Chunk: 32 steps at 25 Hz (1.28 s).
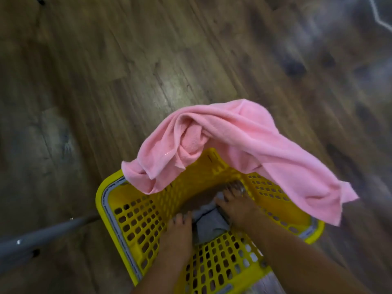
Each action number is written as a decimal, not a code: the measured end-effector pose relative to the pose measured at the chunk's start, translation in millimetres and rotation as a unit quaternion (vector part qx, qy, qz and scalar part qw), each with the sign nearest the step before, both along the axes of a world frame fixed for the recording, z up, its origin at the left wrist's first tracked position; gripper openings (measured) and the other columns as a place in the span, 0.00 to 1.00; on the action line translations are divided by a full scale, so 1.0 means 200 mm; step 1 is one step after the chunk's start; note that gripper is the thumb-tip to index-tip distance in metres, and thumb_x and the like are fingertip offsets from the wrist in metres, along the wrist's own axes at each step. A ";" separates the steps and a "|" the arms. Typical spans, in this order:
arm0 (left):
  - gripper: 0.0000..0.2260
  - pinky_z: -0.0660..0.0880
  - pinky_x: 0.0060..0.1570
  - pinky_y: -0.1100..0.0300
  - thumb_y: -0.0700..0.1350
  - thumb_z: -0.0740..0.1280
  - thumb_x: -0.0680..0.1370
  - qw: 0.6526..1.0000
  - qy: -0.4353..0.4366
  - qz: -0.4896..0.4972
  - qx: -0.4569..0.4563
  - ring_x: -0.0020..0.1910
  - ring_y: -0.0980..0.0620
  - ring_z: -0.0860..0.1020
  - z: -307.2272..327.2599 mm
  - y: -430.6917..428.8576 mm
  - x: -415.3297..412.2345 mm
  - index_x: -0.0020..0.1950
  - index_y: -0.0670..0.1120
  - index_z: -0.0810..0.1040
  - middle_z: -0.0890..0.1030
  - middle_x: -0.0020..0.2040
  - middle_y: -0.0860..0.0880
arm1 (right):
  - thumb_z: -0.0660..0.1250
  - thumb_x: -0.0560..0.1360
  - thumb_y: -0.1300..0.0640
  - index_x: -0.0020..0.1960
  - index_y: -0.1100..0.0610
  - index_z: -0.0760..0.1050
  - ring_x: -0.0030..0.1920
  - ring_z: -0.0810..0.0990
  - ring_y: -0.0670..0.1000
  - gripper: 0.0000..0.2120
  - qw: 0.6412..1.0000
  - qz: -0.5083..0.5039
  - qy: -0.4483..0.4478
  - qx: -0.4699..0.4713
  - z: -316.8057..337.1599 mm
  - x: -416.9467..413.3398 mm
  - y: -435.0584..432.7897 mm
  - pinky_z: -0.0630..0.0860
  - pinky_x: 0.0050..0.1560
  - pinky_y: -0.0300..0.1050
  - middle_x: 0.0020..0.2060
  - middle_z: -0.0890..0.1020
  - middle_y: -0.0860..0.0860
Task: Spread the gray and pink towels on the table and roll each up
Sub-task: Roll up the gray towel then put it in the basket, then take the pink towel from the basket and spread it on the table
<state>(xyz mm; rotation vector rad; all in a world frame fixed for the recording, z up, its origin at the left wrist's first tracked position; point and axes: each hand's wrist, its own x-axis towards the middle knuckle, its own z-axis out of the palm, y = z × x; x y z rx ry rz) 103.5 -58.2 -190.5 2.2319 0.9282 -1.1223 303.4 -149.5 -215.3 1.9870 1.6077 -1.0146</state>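
Fingers (228, 195) seemingly around crumpled gray towel (209, 227), blurred.

plain pink towel (244, 143), gray towel (209, 227), yellow basket (135, 219) patterned with holes, brown wood-grain floor (106, 71).

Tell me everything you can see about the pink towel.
The pink towel looks like soft terry cloth. It is unfolded but crumpled, bunched into folds near its left end. It lies draped across the far rim of the yellow perforated basket, one end hanging over the right side, above the wood floor. Neither hand touches it; both reach into the basket beneath it.
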 end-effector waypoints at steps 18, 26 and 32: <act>0.37 0.78 0.46 0.49 0.49 0.77 0.59 0.908 -0.304 -0.246 0.150 0.60 0.44 0.76 0.71 0.08 1.14 0.68 0.50 0.73 0.76 0.65 0.47 | 0.74 0.59 0.38 0.70 0.55 0.63 0.60 0.74 0.59 0.45 0.956 -0.210 -0.097 0.178 0.90 0.59 -0.35 0.78 0.51 0.58 0.62 0.74 0.55; 0.15 0.70 0.41 0.48 0.55 0.59 0.70 0.885 -0.355 -0.212 0.212 0.48 0.44 0.74 0.59 0.07 1.30 0.51 0.52 0.79 0.78 0.51 0.50 | 0.64 0.72 0.50 0.58 0.53 0.75 0.56 0.72 0.56 0.16 0.912 -0.348 -0.036 0.214 0.77 0.73 -0.22 0.66 0.42 0.50 0.54 0.76 0.52; 0.19 0.71 0.48 0.48 0.53 0.54 0.75 0.892 -0.419 -0.133 0.104 0.54 0.49 0.72 1.22 0.20 1.33 0.61 0.58 0.78 0.77 0.58 0.56 | 0.61 0.76 0.52 0.40 0.51 0.76 0.40 0.77 0.51 0.09 0.854 -0.427 0.097 0.280 1.43 0.85 -0.17 0.73 0.40 0.51 0.38 0.82 0.48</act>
